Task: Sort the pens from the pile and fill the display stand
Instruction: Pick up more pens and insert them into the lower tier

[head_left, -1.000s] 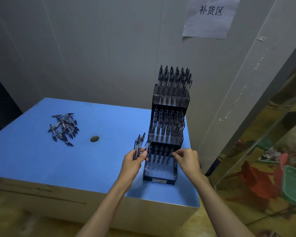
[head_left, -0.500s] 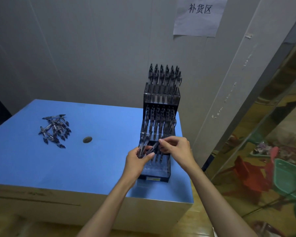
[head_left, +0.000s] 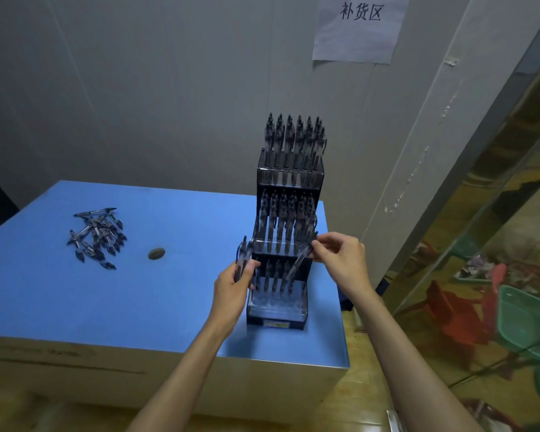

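Head view: nearest us, our left hand (head_left: 233, 283) grips a few pens (head_left: 243, 255) upright just left of the stand (head_left: 276, 319), fingers curled round them. Our right hand (head_left: 340, 260) pinches a single pen (head_left: 298, 263) by its upper end, the pen tilted with its tip down in the bottom tier, which is only partly filled. The stand sits on the blue desk (head_left: 75, 300) near its right edge; its middle and top tiers are packed with pens. Farther left across the desk lies the pile (head_left: 97, 236), well apart from the stand, with a round hole (head_left: 156, 253) between. A paper sign (head_left: 359, 26) hangs on the wall behind.
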{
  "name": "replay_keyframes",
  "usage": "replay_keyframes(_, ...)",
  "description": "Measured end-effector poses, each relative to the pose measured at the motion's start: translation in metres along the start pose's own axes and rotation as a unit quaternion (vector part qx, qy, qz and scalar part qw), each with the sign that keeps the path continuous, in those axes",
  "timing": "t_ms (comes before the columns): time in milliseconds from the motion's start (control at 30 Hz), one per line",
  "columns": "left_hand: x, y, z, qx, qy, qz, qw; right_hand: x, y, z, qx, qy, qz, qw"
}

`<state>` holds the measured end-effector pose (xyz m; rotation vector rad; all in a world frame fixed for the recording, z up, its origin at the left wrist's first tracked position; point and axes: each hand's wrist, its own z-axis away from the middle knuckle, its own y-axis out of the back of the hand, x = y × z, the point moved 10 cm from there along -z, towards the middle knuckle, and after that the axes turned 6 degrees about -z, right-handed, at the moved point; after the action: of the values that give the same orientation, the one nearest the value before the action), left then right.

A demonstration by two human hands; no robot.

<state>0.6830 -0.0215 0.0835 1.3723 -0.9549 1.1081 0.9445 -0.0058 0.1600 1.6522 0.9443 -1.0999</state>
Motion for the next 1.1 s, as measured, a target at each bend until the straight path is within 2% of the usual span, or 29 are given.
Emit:
replay_keyframes(67,-0.001,0.003,-0.001,-0.001,-0.006,-0.008,1.0,-0.012,0.001,0.001,-0.001,0.075,0.101,0.992)
replay_keyframes(133,-0.002,0.005,-0.001,0.001,-0.009,-0.014,1.0,-0.014,0.002,0.002,-0.001,0.107,0.139,0.985)
replay_keyframes(433,-0.011,0.012,-0.001,-0.009,0.014,-0.007,1.0,0.006,-0.012,0.012,-0.014,0.131,0.193,0.972)
replay_keyframes(567,-0.017,0.014,-0.001,-0.002,0.03,-0.006,1.0,0.016,-0.017,0.014,-0.022,0.124,0.203,0.971)
replay_keyframes(867,-0.017,0.016,0.002,-0.01,0.028,0.016,0.999,0.054,-0.032,0.02,-0.066,0.046,0.241,0.967)
replay_keyframes(1100,-0.02,0.017,0.003,-0.014,0.042,0.022,0.999,0.058,-0.029,0.018,-0.057,0.022,0.264,0.962)
